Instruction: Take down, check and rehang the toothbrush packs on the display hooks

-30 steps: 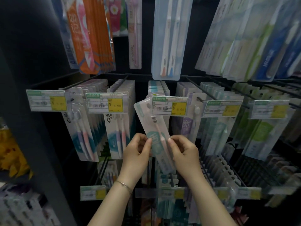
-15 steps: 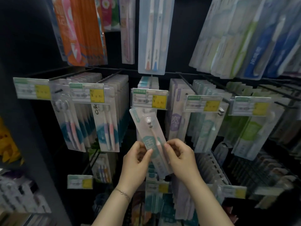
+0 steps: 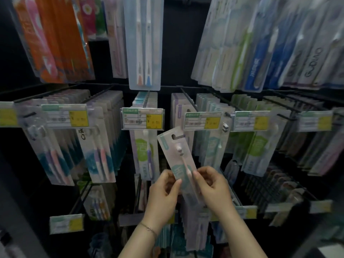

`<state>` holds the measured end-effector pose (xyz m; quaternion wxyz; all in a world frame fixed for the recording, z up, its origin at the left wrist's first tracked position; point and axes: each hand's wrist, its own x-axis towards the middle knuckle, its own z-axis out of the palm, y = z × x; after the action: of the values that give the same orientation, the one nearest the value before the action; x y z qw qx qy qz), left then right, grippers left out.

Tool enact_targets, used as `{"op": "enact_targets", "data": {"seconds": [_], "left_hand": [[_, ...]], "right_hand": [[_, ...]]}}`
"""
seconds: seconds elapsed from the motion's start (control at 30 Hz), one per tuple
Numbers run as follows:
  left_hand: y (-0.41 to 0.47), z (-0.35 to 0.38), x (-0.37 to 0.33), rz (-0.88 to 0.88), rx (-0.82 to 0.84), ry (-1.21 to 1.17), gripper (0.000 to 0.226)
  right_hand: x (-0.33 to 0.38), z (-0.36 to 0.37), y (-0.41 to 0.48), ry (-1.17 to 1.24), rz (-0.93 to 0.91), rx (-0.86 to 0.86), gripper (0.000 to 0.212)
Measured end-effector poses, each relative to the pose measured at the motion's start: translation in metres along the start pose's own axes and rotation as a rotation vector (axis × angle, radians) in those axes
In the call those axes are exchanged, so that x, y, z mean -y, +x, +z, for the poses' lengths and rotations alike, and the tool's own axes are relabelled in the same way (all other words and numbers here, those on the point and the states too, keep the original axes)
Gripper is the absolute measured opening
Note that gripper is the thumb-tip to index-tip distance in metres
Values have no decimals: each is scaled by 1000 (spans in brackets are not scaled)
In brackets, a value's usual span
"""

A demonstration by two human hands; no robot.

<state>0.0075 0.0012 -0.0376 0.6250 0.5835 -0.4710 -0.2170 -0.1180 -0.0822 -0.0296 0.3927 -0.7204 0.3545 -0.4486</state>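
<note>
Dim light, black back panel [image 3: 177, 43], row of yellow-patched price labels [image 3: 142, 119].

Print on the price tags [image 3: 142, 118] and the toothbrush pack [image 3: 174, 151] is too blurred to read.

Dim, soft-blurred, wide-angle edge bowing

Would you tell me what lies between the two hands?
In the head view, a tilted toothbrush pack lies between the left hand and right hand, each pinching one edge.
</note>
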Motion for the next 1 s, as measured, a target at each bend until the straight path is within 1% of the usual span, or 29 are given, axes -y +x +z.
{"op": "enact_targets", "data": {"seconds": [0.33,0.43,0.67,0.87,1.0], "left_hand": [[24,51,-9,62,144,89,6],[34,62,-13,88,151,100,4],[48,77,-23,119,143,95,7],[56,84,-30,156,162,65,8],[59,89,-34,174,184,103,10]], "right_hand": [[-14,-46,7,-63,42,-154,21],[-16,-56,12,-51,43,-193,22],[-11,-67,24,-24,28,-263,20],[-8,-74,32,-5,4,-285,20],[-12,-76,35,-12,57,-278,22]]}}
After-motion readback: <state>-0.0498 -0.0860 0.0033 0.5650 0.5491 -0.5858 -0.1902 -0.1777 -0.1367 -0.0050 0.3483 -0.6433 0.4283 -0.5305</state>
